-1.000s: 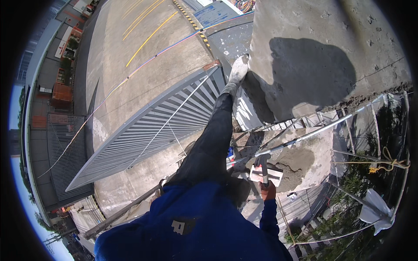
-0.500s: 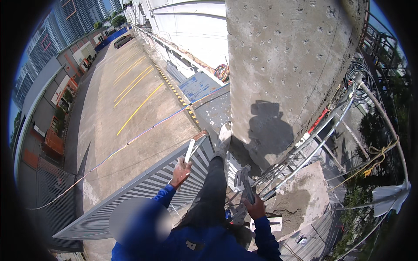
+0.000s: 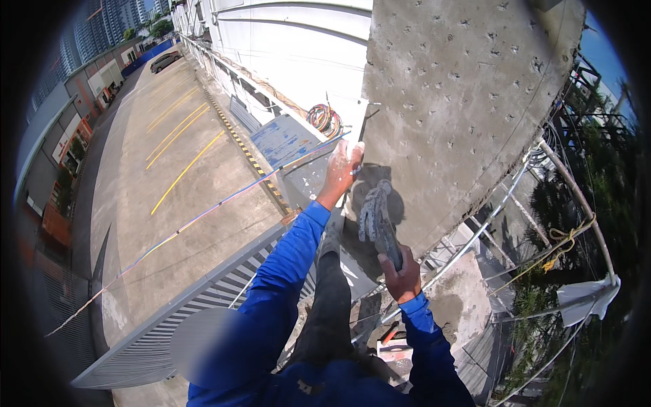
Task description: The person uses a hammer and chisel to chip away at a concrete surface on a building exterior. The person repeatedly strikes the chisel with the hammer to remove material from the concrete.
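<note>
My left hand point(image 3: 344, 166), dusted with white, is closed against the near edge of the rough grey concrete wall point(image 3: 468, 88), beside the white wall. What it grips, if anything, cannot be made out against the bright white behind it. My right hand point(image 3: 403, 275) is wrapped around the handle of a claw hammer point(image 3: 377, 216) caked with grey cement. The hammer's head points up and away from me, below the left hand and in front of the concrete wall's shaded part. Small chipped pits dot that wall.
A grey slatted metal railing point(image 3: 203, 325) and a striped rope point(image 3: 207, 218) run along the left, above a parking area far below. On the right stand metal scaffold pipes point(image 3: 475, 239) with a yellow rope point(image 3: 561, 239). Coiled cables point(image 3: 324, 121) lie by the white wall.
My left hand has risen and reached forward to the concrete wall's edge; the white strip seen in it before no longer shows clearly. My right hand has raised the hammer toward the wall.
</note>
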Action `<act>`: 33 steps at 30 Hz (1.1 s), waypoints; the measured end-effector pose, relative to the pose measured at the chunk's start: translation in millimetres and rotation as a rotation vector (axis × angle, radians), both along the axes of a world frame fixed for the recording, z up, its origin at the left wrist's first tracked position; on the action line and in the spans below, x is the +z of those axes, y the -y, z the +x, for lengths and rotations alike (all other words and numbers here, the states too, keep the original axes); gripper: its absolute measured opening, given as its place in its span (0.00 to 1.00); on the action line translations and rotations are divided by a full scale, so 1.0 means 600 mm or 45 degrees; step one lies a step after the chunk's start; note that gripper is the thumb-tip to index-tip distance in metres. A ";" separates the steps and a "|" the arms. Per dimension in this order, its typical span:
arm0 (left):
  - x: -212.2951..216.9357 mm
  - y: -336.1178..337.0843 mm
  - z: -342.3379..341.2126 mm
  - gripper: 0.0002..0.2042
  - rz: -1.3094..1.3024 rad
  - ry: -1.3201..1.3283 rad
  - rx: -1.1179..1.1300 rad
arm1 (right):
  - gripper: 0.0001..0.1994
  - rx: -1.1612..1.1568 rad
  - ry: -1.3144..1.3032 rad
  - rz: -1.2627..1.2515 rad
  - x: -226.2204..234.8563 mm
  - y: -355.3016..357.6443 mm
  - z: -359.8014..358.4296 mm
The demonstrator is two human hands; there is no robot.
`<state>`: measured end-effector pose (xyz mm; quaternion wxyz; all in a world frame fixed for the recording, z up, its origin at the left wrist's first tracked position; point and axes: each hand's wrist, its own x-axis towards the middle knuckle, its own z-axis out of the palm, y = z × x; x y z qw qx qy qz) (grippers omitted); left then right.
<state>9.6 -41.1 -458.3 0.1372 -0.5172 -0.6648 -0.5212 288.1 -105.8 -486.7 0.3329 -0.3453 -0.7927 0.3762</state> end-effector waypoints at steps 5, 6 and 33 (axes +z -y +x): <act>0.002 -0.030 -0.018 0.17 0.122 0.362 -0.049 | 0.20 0.208 -0.129 0.167 0.105 -0.008 -0.086; -0.045 -0.058 -0.039 0.18 0.256 0.338 -0.142 | 0.21 0.283 -0.188 0.338 0.135 0.000 -0.104; -0.057 -0.051 -0.080 0.21 -0.197 0.386 0.084 | 0.21 0.506 -0.261 1.323 0.205 -0.076 -0.255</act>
